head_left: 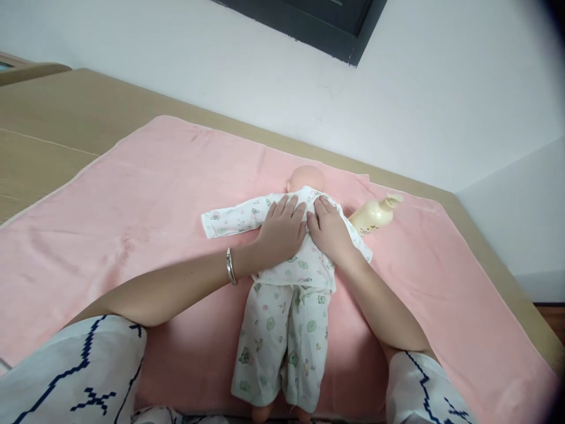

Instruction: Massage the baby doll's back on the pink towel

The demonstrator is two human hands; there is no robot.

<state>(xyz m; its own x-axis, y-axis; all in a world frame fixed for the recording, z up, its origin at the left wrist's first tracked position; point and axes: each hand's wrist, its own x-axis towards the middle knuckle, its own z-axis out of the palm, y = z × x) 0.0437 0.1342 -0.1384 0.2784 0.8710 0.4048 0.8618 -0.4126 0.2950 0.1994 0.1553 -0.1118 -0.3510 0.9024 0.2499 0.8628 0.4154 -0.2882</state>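
Note:
A baby doll (308, 176) lies face down, its bare head away from me and its feet at the near edge. It wears a white printed top (295, 271) and matching trousers (267, 335). My left hand (281, 231) rests flat on the left side of the doll's upper back, fingers extended, with a silver bangle at the wrist. On the right side of the back lies my right hand (330, 231), also flat with its fingers stretched out. Neither hand grips anything. The doll's left-side sleeve is spread outward; the right one is partly hidden behind my arm.
A pale yellow pump bottle (374, 215) stands tilted in view, right of the doll. Under everything lies a pink blanket (176, 176) on a wooden surface (53, 112). Behind it is a white wall (419, 88) with a dark frame (326, 29).

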